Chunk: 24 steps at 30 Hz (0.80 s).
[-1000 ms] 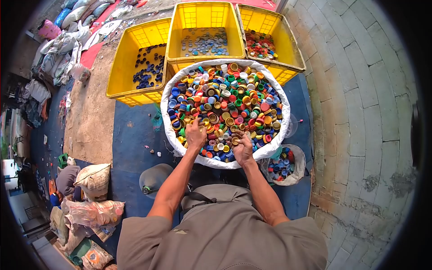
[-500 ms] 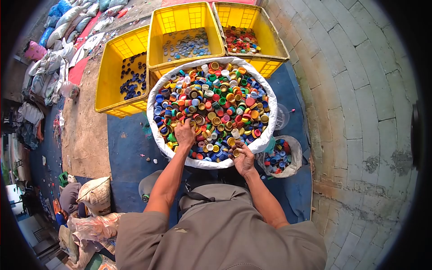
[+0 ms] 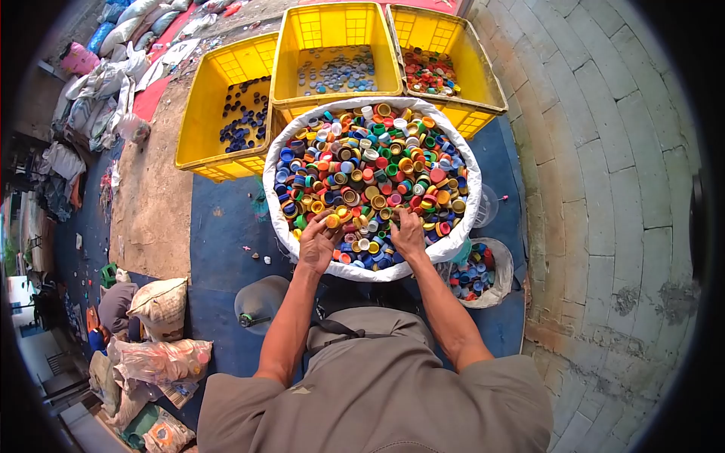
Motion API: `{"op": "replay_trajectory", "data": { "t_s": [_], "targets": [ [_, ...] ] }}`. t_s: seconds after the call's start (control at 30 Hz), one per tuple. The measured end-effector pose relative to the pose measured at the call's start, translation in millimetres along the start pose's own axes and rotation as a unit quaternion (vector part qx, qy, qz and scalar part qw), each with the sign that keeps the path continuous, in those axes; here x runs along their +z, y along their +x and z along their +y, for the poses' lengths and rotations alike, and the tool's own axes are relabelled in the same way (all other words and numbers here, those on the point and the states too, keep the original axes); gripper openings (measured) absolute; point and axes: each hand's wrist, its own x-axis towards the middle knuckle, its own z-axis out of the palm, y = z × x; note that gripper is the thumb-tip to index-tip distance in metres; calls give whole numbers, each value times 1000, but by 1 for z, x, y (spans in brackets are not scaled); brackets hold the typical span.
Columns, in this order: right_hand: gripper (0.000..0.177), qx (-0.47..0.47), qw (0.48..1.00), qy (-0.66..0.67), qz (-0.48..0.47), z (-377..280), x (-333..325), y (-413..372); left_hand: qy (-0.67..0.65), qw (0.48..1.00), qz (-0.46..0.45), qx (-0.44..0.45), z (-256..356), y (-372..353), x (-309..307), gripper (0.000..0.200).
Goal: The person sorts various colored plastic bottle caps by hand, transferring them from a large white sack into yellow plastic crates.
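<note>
A round white sack (image 3: 474, 177) with a rolled rim is full of bottle caps (image 3: 370, 155) in many colours. My left hand (image 3: 317, 245) is over its near left part, palm partly turned up, fingers curled at a yellow bottle cap (image 3: 332, 220). To its right, my right hand (image 3: 409, 238) reaches back-down into the pile, fingers bent together among the caps. Its fingertips are partly hidden, and what they pinch cannot be made out.
Behind the sack stand three yellow crates: the left crate (image 3: 185, 143) with dark blue caps, the middle crate (image 3: 283, 45) with pale blue, the right crate (image 3: 491, 83) with red. A small bag (image 3: 502, 283) of caps sits right, near a brick wall (image 3: 596, 189). A clear jug (image 3: 260, 302) lies left.
My left hand has drawn back toward the near rim and turned its palm up. My right hand has moved from the near rim forward into the caps. The view has shifted slightly.
</note>
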Motion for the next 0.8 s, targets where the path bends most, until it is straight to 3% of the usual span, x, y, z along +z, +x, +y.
{"op": "replay_trajectory", "data": {
  "t_s": [0.17, 0.3, 0.47, 0.57, 0.7, 0.8],
  "targets": [
    [38, -99, 993, -61, -29, -4, 2, 15, -90, 994, 35, -56, -5, -17, -5, 19],
    [30, -145, 985, -91, -23, -3, 9, 20, -65, 994, 57, -70, -15, -21, -9, 14],
    [29, -129, 987, -86, -36, -2, 8, 20, 105, 990, 85, -34, -29, -14, -8, 14],
    [31, -114, 993, -21, -21, 2, 8, 18, 266, 958, 109, -6, -36, -5, 10, 18],
    [44, -5, 990, 140, -14, -1, -7, 10, 378, 919, 89, 66, -53, 22, 9, 27],
    [43, 116, 938, 327, -23, -5, -27, 2, 533, 829, 64, 157, -63, 42, 15, 34]
  ]
}}
